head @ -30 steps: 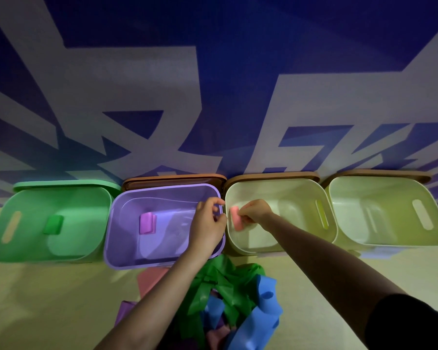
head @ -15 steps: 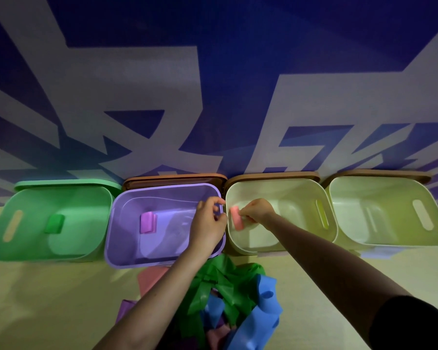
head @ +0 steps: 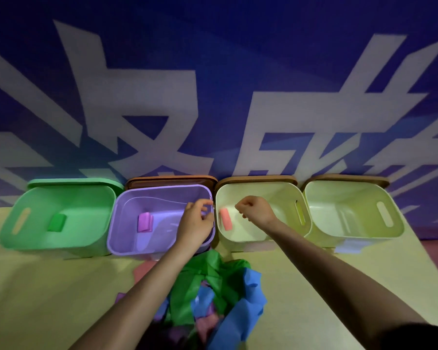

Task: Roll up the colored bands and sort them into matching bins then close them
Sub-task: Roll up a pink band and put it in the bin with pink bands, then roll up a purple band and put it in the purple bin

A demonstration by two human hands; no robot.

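Lettering [head: 147, 109] on wall [head: 238, 34] unreadable; left grip [head: 195, 221] grasps purple bin [head: 127, 205], right grip [head: 256, 210] clenched, empty.

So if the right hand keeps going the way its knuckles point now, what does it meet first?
Most likely the pink roll. The right hand is curled and holds nothing, with its knuckles towards the roll lying in the pale bin. Depth is unclear: the hand may sit higher and reach the bin's near-left wall instead.

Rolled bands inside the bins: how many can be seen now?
3: a green roll in the green bin, a purple roll in the purple bin, a pink roll in the third bin. Hands may hide others.
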